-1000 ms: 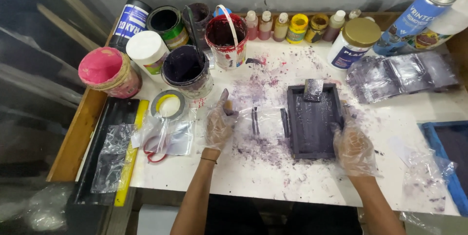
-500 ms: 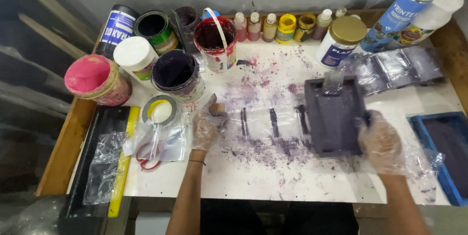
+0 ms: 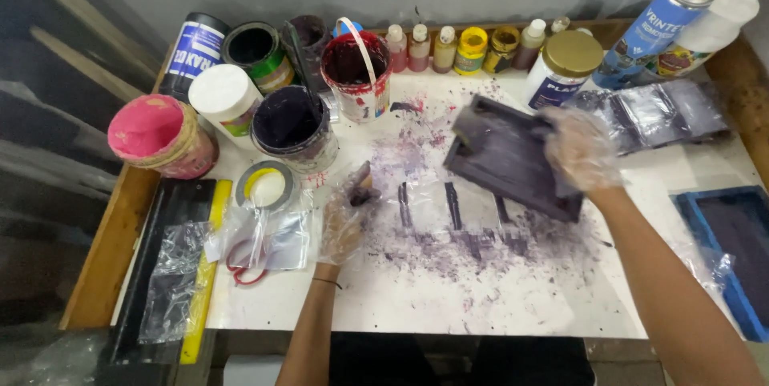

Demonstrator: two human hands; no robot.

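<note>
Right hand (image 3: 583,148), gloved, grips dark frame (image 3: 513,158), tilted above stained worktop (image 3: 416,298). Left hand (image 3: 346,214), gloved, rests on worktop beside clear bag (image 3: 436,202). Paint jars (image 3: 292,126) behind; tape roll (image 3: 266,186) left.

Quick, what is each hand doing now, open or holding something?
Left hand: resting on the clear plastic sheet, apparently flat.
Right hand: closed on the dark screen frame, lifted and tilted.
</note>
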